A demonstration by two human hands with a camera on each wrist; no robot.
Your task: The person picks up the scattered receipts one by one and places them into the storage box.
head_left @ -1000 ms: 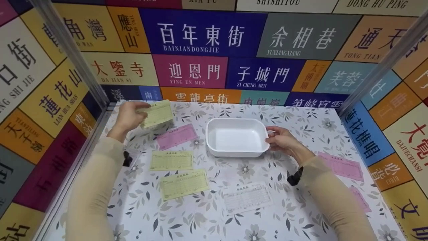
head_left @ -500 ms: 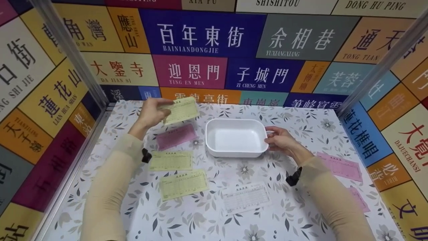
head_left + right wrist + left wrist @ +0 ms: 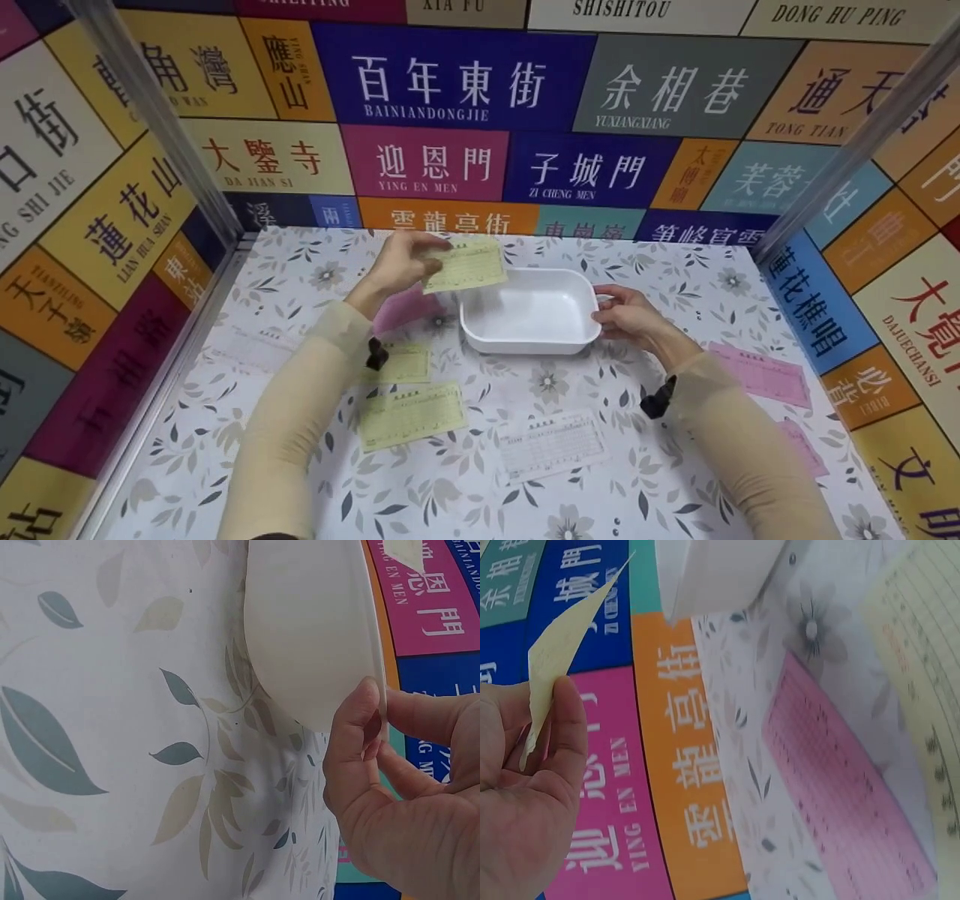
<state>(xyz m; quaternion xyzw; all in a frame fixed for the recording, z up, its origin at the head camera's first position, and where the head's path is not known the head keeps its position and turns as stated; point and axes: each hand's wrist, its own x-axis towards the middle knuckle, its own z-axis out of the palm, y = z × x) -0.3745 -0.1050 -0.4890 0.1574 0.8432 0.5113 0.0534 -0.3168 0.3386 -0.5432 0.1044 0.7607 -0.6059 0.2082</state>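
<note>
Left hand: the left hand (image 3: 405,264) holds 1 yellow slip (image 3: 468,267) by its left edge, thumb and fingers pinched on the paper and the rest of the sheet jutting out free toward the right.
Held slip: raised above the table, in line with the far left corner of the white tray (image 3: 529,311) in the head view; whether paper and rim touch, I cannot tell from this angle.
Right hand: the right hand (image 3: 628,311) grips the tray's right end, thumb and fingers clamped on the rim.
Tray: upright on the flower-patterned table cover (image 3: 472,499).
Just changed: over the last 0.5 s the left hand has carried the slip rightward, from beside the tray to its corner; the tray and the right hand have hardly shifted.
What it means: the carry across looks nearly done, with the slip level with the tray but not lying in it, and the right hand's grip seems to steady the tray.
Left of the tray: 1 pink slip (image 3: 409,309), partly behind the left wrist, then 2 yellow slips lying nearer the person.
In front: 1 white slip (image 3: 555,448).
Far right: 2 pink slips, by the right forearm.
</note>
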